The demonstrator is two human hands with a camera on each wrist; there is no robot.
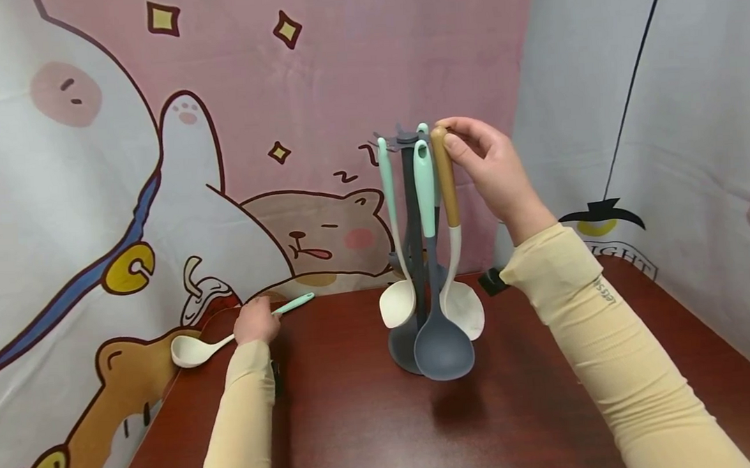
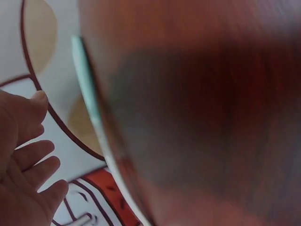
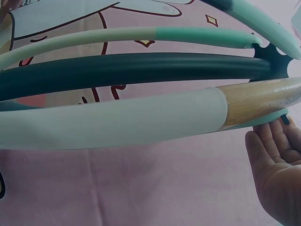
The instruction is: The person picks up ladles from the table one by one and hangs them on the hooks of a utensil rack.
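Note:
My right hand is at the top of the rack, thumb and forefinger pinching the upper end of a wooden-handled white utensil. Its broad white head hangs low, partly behind a grey ladle with a mint handle. In the right wrist view, the wooden handle runs past the right hand. On the table's left side lies a white ladle with a mint handle. My left hand is over its middle; the left wrist view shows the fingers spread beside the handle, apart from it.
A dark utensil rack stands on a round base towards the back of the red-brown table. A smaller white ladle and other mint-handled utensils hang around it. Cartoon-printed cloth closes off the back and sides.

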